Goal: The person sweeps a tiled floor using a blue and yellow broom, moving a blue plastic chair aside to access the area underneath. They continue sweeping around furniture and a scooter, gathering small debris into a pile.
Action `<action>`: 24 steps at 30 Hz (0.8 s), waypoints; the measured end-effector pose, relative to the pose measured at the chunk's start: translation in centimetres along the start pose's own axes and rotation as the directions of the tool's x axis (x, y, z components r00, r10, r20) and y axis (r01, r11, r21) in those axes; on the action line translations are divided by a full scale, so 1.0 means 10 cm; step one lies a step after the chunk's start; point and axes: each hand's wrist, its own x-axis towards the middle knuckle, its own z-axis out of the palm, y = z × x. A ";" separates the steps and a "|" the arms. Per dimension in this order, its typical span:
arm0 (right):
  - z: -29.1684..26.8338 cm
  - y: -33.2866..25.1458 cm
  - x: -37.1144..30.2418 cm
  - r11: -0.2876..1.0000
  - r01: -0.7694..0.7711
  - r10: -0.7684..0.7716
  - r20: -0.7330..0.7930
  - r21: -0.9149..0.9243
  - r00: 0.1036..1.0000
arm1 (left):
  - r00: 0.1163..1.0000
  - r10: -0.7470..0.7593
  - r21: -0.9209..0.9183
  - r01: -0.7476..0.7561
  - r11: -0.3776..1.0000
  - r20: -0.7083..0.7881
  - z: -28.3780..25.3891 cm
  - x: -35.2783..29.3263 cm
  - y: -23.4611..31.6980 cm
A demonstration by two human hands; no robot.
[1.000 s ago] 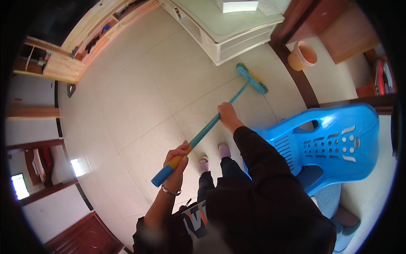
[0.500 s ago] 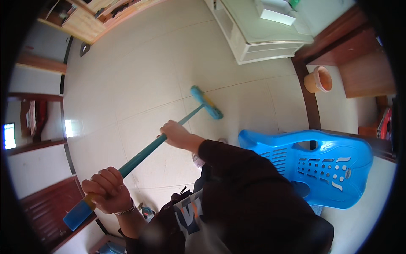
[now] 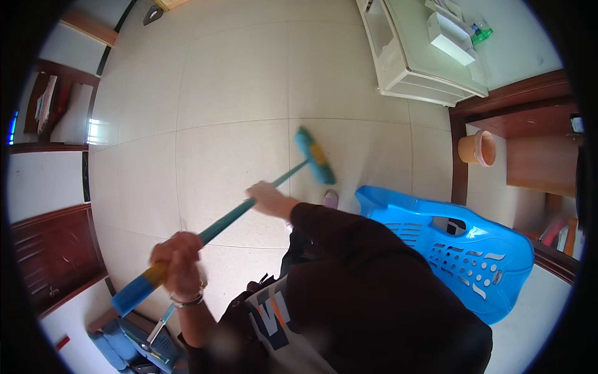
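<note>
I hold a long mop (image 3: 237,212) with a teal handle and a blue and yellow grip end. My left hand (image 3: 177,262) is closed around the handle near its upper end, at the lower left. My right hand (image 3: 268,198) grips the handle further down, close to the middle. The teal and yellow mop head (image 3: 314,156) rests on the pale tiled floor (image 3: 218,112) just ahead of my feet. A foot in a light slipper (image 3: 331,199) shows beside the head.
A blue plastic chair (image 3: 461,255) stands right beside me on the right. A white cabinet (image 3: 423,56) stands at the top right, with an orange bucket (image 3: 476,148) and dark wooden furniture (image 3: 529,143) next to it. Blue folded items (image 3: 134,346) lie at the lower left.
The mop head has been drawn back toward my feet. My left hand and the handle's end swung to the lower left, then rose a little. The view has shifted.
</note>
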 end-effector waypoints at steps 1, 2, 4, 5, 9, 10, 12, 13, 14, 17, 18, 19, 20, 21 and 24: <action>0.06 -0.26 0.14 0.997 0.029 -0.030 0.007 0.072 1.000 | 0.997 0.064 0.040 -0.065 0.997 0.037 -0.09 0.02 0.16; 0.11 -0.51 0.27 0.992 0.033 -0.040 0.057 0.121 0.998 | 0.992 0.109 0.072 -0.114 0.991 0.069 -0.12 -0.02 0.31; 0.12 -0.83 0.40 0.982 0.047 -0.059 0.063 0.185 0.996 | 0.972 0.179 0.101 -0.196 0.975 0.151 -0.16 -0.02 0.51; 0.10 -0.95 0.46 0.979 0.055 -0.069 0.067 0.196 0.995 | 0.959 0.210 0.107 -0.233 0.967 0.191 -0.15 -0.01 0.62; -0.23 -1.13 0.56 0.986 0.135 -0.141 0.049 0.100 0.989 | 0.940 0.290 0.003 -0.296 0.955 0.179 -0.19 0.02 0.88; -0.36 -1.16 0.51 0.993 0.109 -0.113 0.085 0.052 0.990 | 0.937 0.289 -0.024 -0.290 0.957 0.198 -0.27 0.00 0.90; -0.59 -1.09 0.42 0.997 0.071 -0.070 0.075 -0.013 0.995 | 0.948 0.284 -0.091 -0.273 0.958 0.142 -0.25 0.01 0.88; -0.67 -0.95 0.36 0.995 0.073 -0.068 0.067 -0.075 0.995 | 0.954 0.276 -0.127 -0.261 0.957 0.119 -0.21 0.03 0.84; -0.78 -0.79 0.29 0.988 0.069 -0.062 0.057 -0.137 0.996 | 0.959 0.236 -0.151 -0.213 0.965 0.154 -0.15 0.07 0.80; -1.18 -0.42 -0.01 0.972 0.011 -0.011 0.001 -0.233 1.000 | 0.963 0.111 -0.177 -0.068 0.982 0.244 0.07 0.16 0.65; -1.38 -0.30 -0.17 0.965 -0.033 0.028 -0.023 -0.259 0.999 | 0.935 0.083 -0.225 -0.004 0.974 0.344 0.15 0.24 0.56; -1.53 -0.20 -0.29 0.958 -0.069 0.065 -0.022 -0.278 0.998 | 0.901 0.054 -0.251 0.062 0.966 0.430 0.22 0.31 0.48; -1.69 -0.10 -0.40 0.952 -0.092 0.087 -0.029 -0.292 0.996 | 0.859 0.056 -0.232 0.075 0.970 0.509 0.24 0.39 0.34; -1.87 0.05 -0.55 0.941 -0.132 0.125 -0.045 -0.311 0.991 | 0.804 0.041 -0.191 0.091 0.977 0.593 0.34 0.51 0.23; -2.21 0.77 -0.94 0.911 -0.249 0.236 -0.080 -0.327 0.968 | 0.745 -0.088 -0.123 0.223 0.967 0.662 0.80 0.75 -0.11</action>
